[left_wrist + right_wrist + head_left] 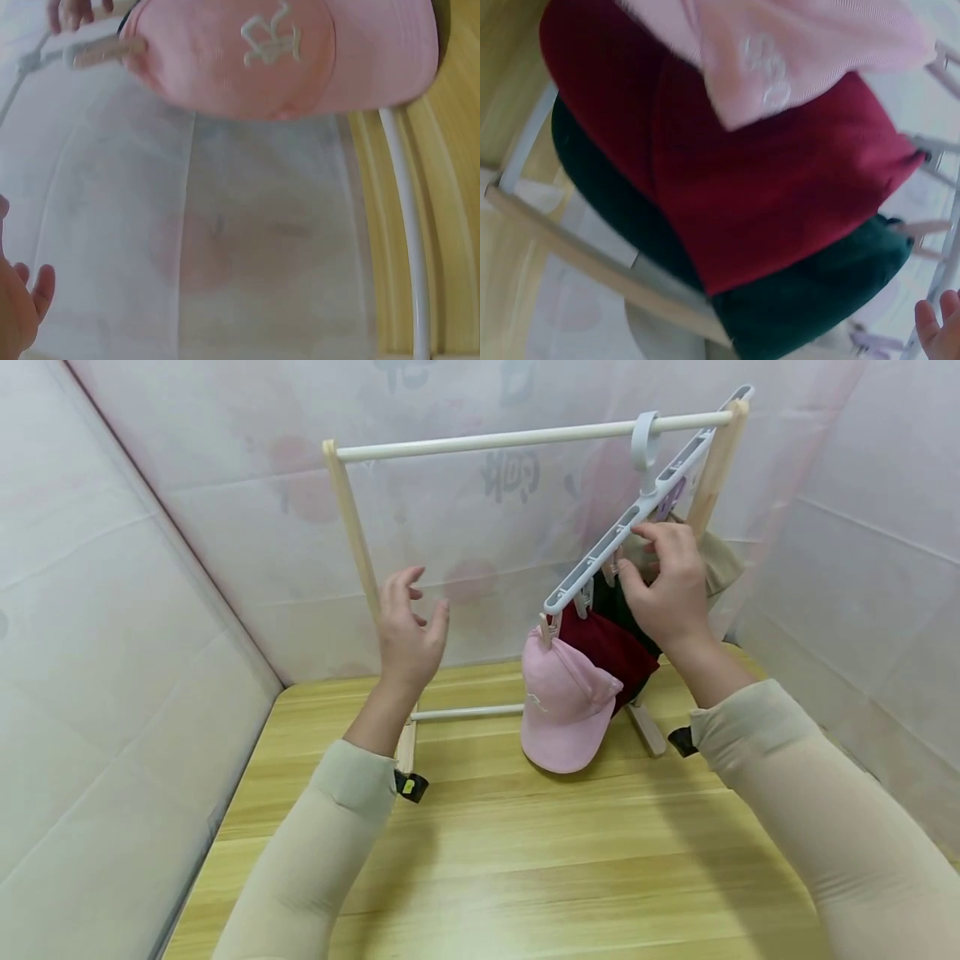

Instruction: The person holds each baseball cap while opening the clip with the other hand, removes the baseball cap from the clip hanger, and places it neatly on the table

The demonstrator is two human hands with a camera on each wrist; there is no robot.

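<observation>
The right hand (667,581) is up at the clip hanger (626,518), which hangs by its hook from the top rail of the wooden rack (525,439). Its fingers curl over the hanger bar and pinch at a clip near the beige cap (716,564), the rearmost of four. The left hand (408,635) hovers in mid-air to the left of the hanger, fingers loosely spread, holding nothing.

The caps hang in a row from the tilted bar: pink cap (566,710) at the low front end, its brim near or touching the surface (525,860); dark red cap (611,647) behind it; a dark green cap (810,300) next (seen best from the right wrist); beige last.

Judgement: the hanger swings freely on the rail, so clip work should be done with the bar steadied. The idle left hand is best brought to the low end of the bar. Each clip should be squeezed fully before cloth is moved, to avoid dragging neighbouring caps.
</observation>
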